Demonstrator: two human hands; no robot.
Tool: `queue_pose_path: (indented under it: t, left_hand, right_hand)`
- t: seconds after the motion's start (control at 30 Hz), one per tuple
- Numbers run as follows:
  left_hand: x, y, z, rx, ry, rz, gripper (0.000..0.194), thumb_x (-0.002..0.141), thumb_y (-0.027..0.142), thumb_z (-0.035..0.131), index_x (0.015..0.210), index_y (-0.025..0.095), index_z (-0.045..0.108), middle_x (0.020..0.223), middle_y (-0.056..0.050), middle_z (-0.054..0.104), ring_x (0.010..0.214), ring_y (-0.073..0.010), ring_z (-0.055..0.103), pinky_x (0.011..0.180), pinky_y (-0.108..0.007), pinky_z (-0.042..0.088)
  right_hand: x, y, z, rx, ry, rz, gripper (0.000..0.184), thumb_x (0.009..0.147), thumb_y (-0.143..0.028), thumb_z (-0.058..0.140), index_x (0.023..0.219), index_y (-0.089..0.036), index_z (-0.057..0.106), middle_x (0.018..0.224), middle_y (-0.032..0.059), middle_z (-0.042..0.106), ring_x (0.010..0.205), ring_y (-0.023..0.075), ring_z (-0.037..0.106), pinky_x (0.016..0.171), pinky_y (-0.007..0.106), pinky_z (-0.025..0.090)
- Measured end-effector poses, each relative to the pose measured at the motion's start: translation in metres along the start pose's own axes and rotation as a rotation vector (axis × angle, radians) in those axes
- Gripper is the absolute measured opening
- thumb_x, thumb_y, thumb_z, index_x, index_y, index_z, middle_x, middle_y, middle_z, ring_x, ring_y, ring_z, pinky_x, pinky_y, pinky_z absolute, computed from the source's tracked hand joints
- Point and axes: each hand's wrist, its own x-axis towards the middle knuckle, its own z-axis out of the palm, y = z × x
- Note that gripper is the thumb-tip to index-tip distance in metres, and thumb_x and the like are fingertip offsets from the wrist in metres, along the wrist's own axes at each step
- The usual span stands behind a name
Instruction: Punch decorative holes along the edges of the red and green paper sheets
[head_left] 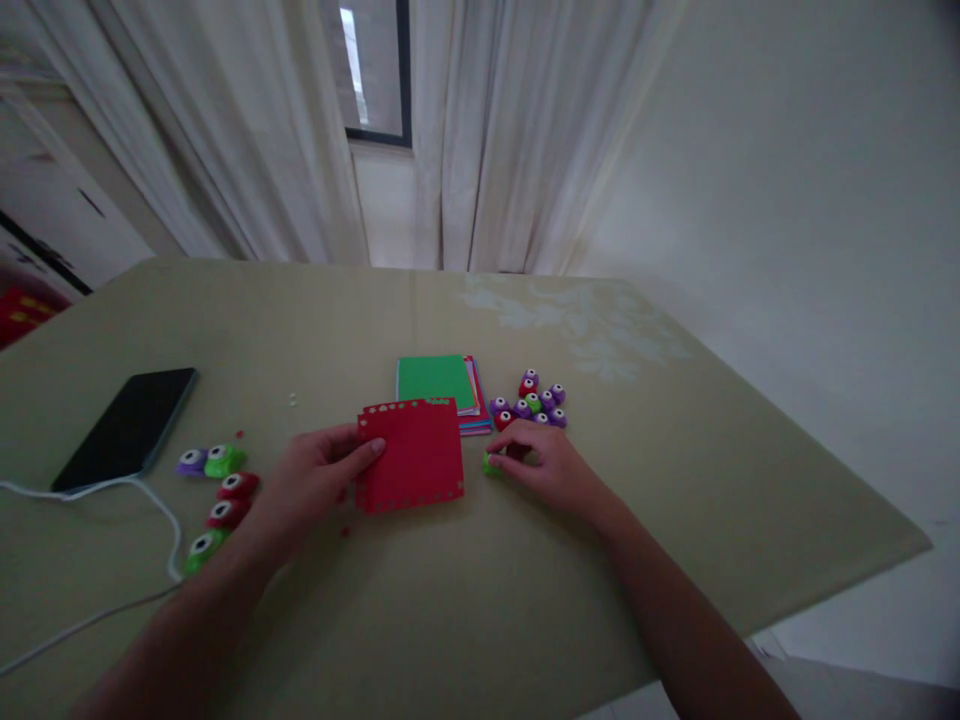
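Observation:
My left hand (330,470) pinches a square sheet of red paper (412,455) by its left side, thumb on top. Small punched holes run along the paper's top and bottom edges. To the right of the sheet, my right hand (544,462) has thumb and forefinger closed on a small green craft punch (490,465), mostly covered by the fingers. Just beyond that hand lies a cluster of purple, red and green punches (532,403), each with an eye on it. Behind the red sheet is a stack of coloured paper (433,380), green on top.
More eyed punches (229,512) lie beside my left forearm. A dark-screened tablet (127,430) rests at the left, with a white cable (161,510) near it. Tiny paper bits (345,532) dot the table (480,620). Curtains and a wall stand behind.

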Motion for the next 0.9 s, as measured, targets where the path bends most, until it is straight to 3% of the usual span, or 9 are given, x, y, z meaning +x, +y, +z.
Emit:
queue_pose_path:
  t: [0.2, 0.47, 0.67, 0.9]
  left_hand:
    - [0.001, -0.007, 0.021, 0.102, -0.082, -0.017, 0.035, 0.081, 0.055, 0.073, 0.090, 0.023, 0.084, 0.087, -0.005, 0.086, 0.079, -0.0303, 0.078, 0.072, -0.039, 0.061]
    - [0.002, -0.002, 0.029, 0.187, -0.048, 0.009, 0.032, 0.080, 0.050, 0.068, 0.084, 0.022, 0.083, 0.079, -0.006, 0.083, 0.078, -0.0304, 0.077, 0.073, -0.039, 0.060]
    - [0.002, -0.005, 0.032, 0.106, -0.028, 0.006, 0.031, 0.079, 0.051, 0.069, 0.084, 0.022, 0.080, 0.084, -0.007, 0.084, 0.082, -0.0311, 0.077, 0.075, -0.038, 0.059]
    - [0.004, -0.020, 0.031, 0.006, -0.063, -0.010, 0.035, 0.081, 0.054, 0.073, 0.093, 0.021, 0.081, 0.090, -0.008, 0.085, 0.086, -0.0305, 0.079, 0.073, -0.036, 0.059]
  right_hand:
    - [0.000, 0.001, 0.002, 0.095, -0.004, 0.047, 0.018, 0.096, -0.034, 0.075, 0.098, -0.017, 0.079, 0.087, 0.0053, 0.075, 0.074, 0.0170, 0.066, 0.068, 0.028, 0.050]
    - [0.001, 0.006, 0.003, 0.135, -0.025, 0.083, 0.022, 0.090, -0.037, 0.081, 0.100, -0.017, 0.078, 0.086, 0.0047, 0.074, 0.072, 0.0170, 0.066, 0.067, 0.028, 0.051]
    - [0.001, 0.008, 0.006, 0.093, -0.059, 0.058, 0.025, 0.089, -0.033, 0.082, 0.109, -0.018, 0.079, 0.090, 0.0047, 0.074, 0.074, 0.0171, 0.065, 0.068, 0.029, 0.050]
    - [0.002, 0.011, 0.009, 0.283, -0.032, 0.146, 0.030, 0.087, -0.039, 0.082, 0.106, -0.017, 0.075, 0.081, 0.0016, 0.067, 0.070, 0.0157, 0.060, 0.066, 0.028, 0.047]
